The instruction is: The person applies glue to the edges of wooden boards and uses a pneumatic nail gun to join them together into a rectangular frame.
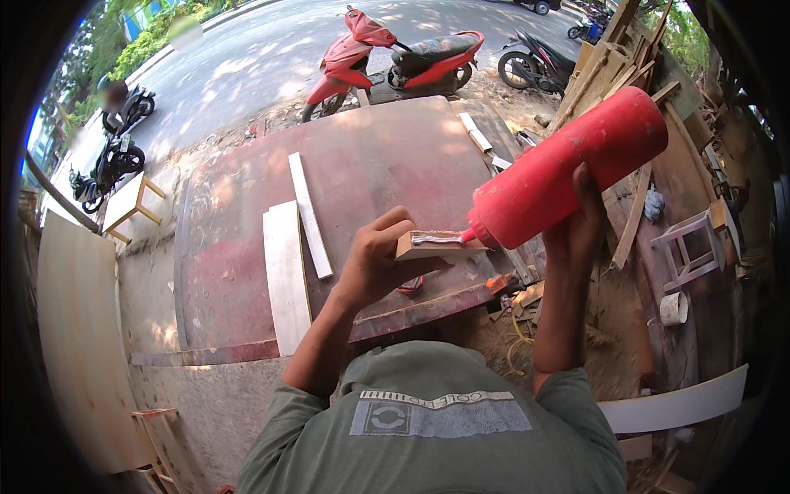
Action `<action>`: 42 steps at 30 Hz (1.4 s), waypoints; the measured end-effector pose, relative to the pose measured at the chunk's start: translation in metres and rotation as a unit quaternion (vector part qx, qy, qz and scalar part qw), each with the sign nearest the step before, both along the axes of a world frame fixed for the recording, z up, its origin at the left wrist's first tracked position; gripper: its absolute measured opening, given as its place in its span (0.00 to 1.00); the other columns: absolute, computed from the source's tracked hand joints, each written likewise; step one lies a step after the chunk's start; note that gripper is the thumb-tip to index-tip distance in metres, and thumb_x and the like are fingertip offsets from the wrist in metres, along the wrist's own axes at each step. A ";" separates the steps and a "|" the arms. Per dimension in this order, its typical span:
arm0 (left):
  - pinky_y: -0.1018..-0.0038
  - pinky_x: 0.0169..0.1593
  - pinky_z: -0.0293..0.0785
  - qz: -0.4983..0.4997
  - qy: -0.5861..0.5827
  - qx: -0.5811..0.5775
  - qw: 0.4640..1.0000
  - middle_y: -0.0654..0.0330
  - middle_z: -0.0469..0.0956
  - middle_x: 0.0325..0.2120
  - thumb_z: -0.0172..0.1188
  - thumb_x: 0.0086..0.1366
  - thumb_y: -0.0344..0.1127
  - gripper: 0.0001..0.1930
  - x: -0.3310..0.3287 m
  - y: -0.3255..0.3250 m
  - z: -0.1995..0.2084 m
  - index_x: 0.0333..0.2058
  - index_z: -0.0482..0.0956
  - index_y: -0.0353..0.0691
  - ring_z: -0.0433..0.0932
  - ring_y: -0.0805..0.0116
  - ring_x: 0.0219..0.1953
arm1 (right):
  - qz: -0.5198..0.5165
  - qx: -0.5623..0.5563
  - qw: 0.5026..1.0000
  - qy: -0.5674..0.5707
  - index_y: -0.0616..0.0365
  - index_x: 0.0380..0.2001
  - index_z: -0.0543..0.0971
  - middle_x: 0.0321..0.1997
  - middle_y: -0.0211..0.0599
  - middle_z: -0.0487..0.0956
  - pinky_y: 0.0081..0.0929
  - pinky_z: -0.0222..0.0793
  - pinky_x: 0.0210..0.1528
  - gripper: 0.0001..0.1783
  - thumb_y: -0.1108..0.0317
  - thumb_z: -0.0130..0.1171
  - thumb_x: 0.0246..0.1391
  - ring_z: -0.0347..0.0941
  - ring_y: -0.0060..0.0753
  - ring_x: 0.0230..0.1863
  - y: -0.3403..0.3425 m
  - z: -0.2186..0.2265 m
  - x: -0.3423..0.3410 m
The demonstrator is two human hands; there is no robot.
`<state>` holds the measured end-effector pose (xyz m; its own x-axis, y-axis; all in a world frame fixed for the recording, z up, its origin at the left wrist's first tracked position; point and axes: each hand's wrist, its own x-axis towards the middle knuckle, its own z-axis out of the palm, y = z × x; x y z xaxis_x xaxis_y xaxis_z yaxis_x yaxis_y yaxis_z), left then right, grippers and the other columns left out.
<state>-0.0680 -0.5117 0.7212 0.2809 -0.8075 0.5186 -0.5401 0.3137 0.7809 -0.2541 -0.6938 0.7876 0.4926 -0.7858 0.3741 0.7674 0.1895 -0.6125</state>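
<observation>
My left hand (374, 257) grips a short wooden block (440, 252) by its left end, fingers behind and thumb along the near side. A white, glue-like line (434, 239) runs along the block's upper face. My right hand (583, 216) is wrapped round a large red squeeze bottle (568, 169), tilted with its nozzle down to the left. The nozzle tip meets the right end of the white line. Most of my right fingers are hidden behind the bottle. Both hands are above a worn reddish worktable (370, 173).
Two pale boards (286, 276) lie on the table, left of my hands. An orange-handled tool (504, 284) rests by the near right edge. Scrap wood (605, 70) and a small stool frame (690, 251) are at right. Beyond the table stands a red scooter (436, 59).
</observation>
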 end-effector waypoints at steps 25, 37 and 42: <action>0.74 0.48 0.80 0.112 0.209 -0.086 0.968 0.62 0.84 0.38 0.75 0.55 0.22 0.14 0.080 0.074 -0.016 0.42 0.87 0.35 0.83 0.72 0.42 | 0.128 0.031 0.822 0.554 0.78 0.56 0.69 0.48 0.55 0.79 0.48 0.83 0.38 0.43 0.62 0.81 0.44 0.82 0.48 0.45 -0.136 -0.332 0.165; 0.76 0.49 0.80 0.125 0.244 -0.024 0.961 0.64 0.87 0.40 0.74 0.61 0.29 0.13 0.097 0.098 -0.021 0.45 0.87 0.35 0.83 0.77 0.43 | 0.344 -0.446 0.796 0.223 0.65 0.68 0.68 0.68 0.50 0.74 0.39 0.61 0.72 0.45 0.48 0.72 0.56 0.66 0.46 0.72 0.011 -0.149 0.179; 0.65 0.65 0.68 0.123 0.186 -0.048 0.974 0.52 0.75 0.60 0.49 0.74 0.66 0.38 0.111 0.116 -0.055 0.66 0.69 0.36 0.73 0.63 0.61 | 0.271 -0.403 0.843 0.231 0.62 0.52 0.82 0.51 0.37 0.84 0.30 0.69 0.61 0.22 0.67 0.74 0.55 0.77 0.29 0.56 0.075 -0.146 0.176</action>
